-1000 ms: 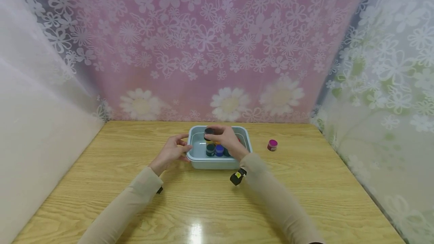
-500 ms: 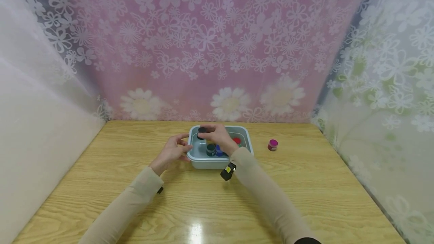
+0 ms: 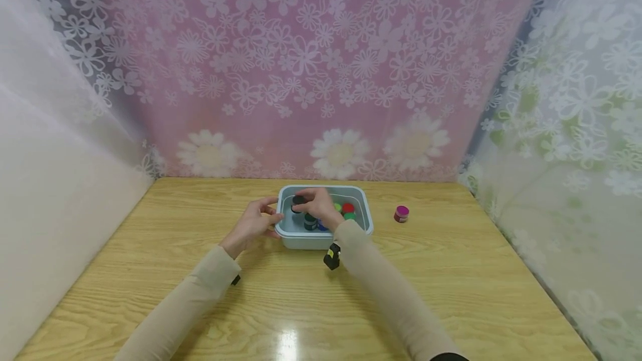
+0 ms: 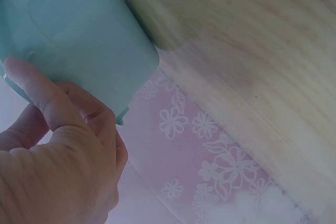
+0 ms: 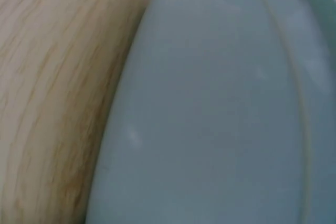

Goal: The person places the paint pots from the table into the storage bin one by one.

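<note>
A light blue plastic tub (image 3: pixel 326 244) stands on the table, its outer wall also filling much of both wrist views. My left hand (image 3: pixel 249 227) grips the tub's left end, thumb at the rim and fingers against the outside. Inside the left part of the tub, my right hand (image 3: pixel 322 208) pinches a small paint jar with a black lid (image 3: pixel 298 201) between thumb and fingers. Beside it in the tub are a dark green jar (image 3: pixel 310 222), a blue jar (image 3: pixel 322 227), a red-lidded jar (image 3: pixel 348 208) and green-lidded ones (image 3: pixel 349 216), partly hidden by the right hand.
A magenta-lidded jar (image 3: pixel 401 214) stands on the wooden table (image 3: pixel 281 305) to the right of the tub. Flowered cloth (image 3: pixel 301 71) hangs behind the table's far edge, with pale sheets at both sides.
My right hand has carried the black-lidded jar leftward and lowered it into the tub's left part, uncovering red and green lids. The left hand stays on the rim.
</note>
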Available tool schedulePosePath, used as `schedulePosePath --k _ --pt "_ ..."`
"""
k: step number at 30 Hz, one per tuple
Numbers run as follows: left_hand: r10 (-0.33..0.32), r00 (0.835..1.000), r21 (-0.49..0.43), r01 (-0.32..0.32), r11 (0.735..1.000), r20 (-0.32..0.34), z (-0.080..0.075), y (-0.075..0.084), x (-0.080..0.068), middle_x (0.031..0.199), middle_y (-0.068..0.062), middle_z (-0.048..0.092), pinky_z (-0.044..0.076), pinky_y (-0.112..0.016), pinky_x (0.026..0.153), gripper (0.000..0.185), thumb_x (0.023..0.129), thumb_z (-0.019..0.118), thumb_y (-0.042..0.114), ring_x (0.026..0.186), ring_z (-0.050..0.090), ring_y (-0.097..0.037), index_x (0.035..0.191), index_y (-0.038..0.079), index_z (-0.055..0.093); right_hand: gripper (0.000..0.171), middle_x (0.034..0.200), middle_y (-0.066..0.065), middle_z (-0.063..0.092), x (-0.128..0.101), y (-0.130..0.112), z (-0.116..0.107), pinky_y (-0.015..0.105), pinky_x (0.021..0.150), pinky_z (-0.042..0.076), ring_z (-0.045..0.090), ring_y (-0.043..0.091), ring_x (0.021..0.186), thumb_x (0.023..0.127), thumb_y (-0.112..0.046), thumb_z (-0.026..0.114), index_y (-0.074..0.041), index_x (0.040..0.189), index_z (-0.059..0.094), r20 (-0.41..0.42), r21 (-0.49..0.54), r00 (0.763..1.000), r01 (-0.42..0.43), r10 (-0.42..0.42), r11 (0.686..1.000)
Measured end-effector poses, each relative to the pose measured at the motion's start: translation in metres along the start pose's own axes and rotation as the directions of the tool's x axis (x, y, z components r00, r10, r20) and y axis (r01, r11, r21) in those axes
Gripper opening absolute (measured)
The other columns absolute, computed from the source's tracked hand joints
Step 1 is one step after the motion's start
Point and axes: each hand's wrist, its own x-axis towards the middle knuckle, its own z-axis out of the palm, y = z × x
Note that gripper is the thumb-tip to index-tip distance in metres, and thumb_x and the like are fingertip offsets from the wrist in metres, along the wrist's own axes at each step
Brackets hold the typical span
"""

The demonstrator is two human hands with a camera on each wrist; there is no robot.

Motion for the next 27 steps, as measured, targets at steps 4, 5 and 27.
schedulePosePath --k 4,5,27 --pt "0.002 1.0 0.0 -0.002 1.0 0.001 -0.0013 0.0009 -0.0013 0.109 -0.017 0.046 0.061 -0.051 0.072 0.055 0.096 0.061 0.005 0.068 0.059 -0.02 0.148 0.007 0.042 0.04 0.12 0.008 0.069 0.0003 0.0 0.0023 0.04 0.094 0.055 0.063 0.025 0.112 0.084 -0.01 0.078 -0.011 0.123 0.069 -0.012 -0.045 1.0 0.01 -0.011 0.999" --pt "0.002 1.0 0.003 -0.002 1.0 0.002 -0.0012 0.0013 -0.0019 0.109 -0.017 0.046 0.061 -0.052 0.072 0.055 0.096 0.061 0.005 0.068 0.059 -0.02 0.148 0.007 0.042 0.04 0.12 0.008 0.069 0.0002 0.0002 0.0027 0.04 0.093 0.055 0.063 0.025 0.112 0.084 -0.011 0.078 -0.011 0.123 0.07 -0.019 -0.061 1.0 0.014 -0.015 0.998" --pt "0.011 1.0 0.006 -0.011 1.0 0.001 0.0002 0.0017 -0.0035 0.11 -0.017 0.047 0.062 -0.05 0.07 0.057 0.096 0.062 0.006 0.071 0.062 -0.021 0.149 0.006 0.041 0.038 0.112 0.009 0.073 0.0049 0.0048 0.007 0.038 0.09 0.058 0.065 0.026 0.108 0.079 -0.009 0.082 -0.008 0.116 0.073 -0.06 -0.278 0.996 0.044 -0.063 0.96"
